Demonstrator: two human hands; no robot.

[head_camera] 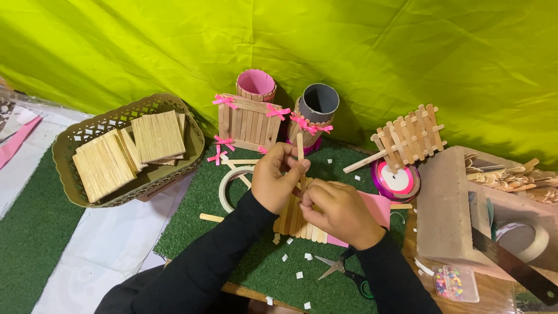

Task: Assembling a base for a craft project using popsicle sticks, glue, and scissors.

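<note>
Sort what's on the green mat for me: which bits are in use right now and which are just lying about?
In use:
- left hand and right hand
- thin upright wooden craft stick pinched by both
- flat panel of joined wooden sticks beneath them

Lying about:
- black-handled scissors
- ring of masking tape
- spool of purple ribbon
- olive lattice basket of stick panels

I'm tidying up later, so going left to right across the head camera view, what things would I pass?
Basket of stick panels → tape ring → left hand holding a wooden stick → right hand → pink ribbon spool → grey block → ruler.
</note>
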